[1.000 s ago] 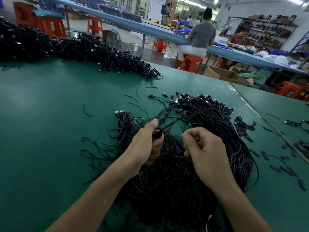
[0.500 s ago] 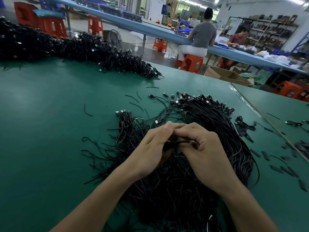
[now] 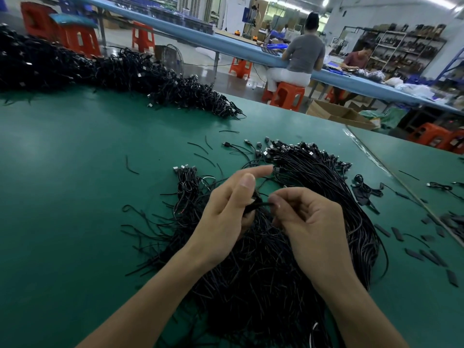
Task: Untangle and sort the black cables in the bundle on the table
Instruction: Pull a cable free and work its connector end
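From the head view, the bundle (image 3: 288, 259) of black cables lies on the green table (image 3: 62, 197), in the near middle and under both hands. Its long axis runs from near to far and bends in an arc. The plug ends (image 3: 301, 149) fan out at the far right end, pointing far and left, while the cut tails spread out toward the near left.

The left hand (image 3: 226, 217) grips a short black strand (image 3: 256, 205) between its thumb and curled lower fingers, with the index finger held out straight toward the far right. The right hand (image 3: 308, 219) pinches the other end of the same strand between thumb and fingertip, its other fingers curled in. The strand lies roughly left to right between the two hands, just above the bundle.

A smaller bunch of cables (image 3: 187, 179) sits just left of the hands, plugs pointing far. A large heap of cables (image 3: 113, 71) lines the far left edge. Bare green surface lies to the left, between heap and bundle. To the right, a seam (image 3: 391, 177) against a neighbouring table runs diagonally, with short black pieces (image 3: 426, 256) scattered near it. Beyond the far edge are a cardboard box (image 3: 336, 113) and orange stools (image 3: 288, 95)
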{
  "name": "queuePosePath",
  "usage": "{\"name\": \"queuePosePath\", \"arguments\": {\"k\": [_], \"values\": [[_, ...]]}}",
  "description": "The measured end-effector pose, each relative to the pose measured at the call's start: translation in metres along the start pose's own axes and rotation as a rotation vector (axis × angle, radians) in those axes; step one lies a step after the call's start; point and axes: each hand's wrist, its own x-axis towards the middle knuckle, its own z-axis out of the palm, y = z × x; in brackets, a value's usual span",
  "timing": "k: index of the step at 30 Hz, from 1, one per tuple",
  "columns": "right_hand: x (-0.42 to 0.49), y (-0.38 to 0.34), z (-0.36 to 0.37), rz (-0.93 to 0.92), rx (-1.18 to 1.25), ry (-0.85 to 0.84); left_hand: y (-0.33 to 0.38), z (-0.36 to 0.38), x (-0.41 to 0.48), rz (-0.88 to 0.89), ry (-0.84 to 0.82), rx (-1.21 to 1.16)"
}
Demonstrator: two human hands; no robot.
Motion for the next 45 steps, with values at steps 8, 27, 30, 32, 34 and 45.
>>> {"name": "queuePosePath", "arguments": {"k": [8,27,30,32,34,45], "values": [[0.008,-0.008,-0.004,-0.050,0.038,-0.292,0.003,0.004,-0.003,-0.001,-0.076,0.028],[-0.005,-0.009,0.009,-0.457,-0.675,-0.123,-0.006,-0.002,0.002,-0.174,0.166,0.108],[-0.007,-0.004,0.010,-0.592,-0.797,-0.171,-0.010,-0.004,0.003,-0.244,0.156,0.166],[-0.008,-0.001,0.007,-0.694,-0.881,-0.210,-0.011,-0.005,0.004,-0.335,0.132,0.091],[-0.008,-0.001,0.005,-0.795,-0.954,-0.243,-0.012,-0.007,0.005,-0.469,0.050,-0.003],[0.000,-0.005,-0.008,-0.595,-0.801,-0.420,-0.013,-0.006,0.003,-0.949,-0.282,-0.246]]}}
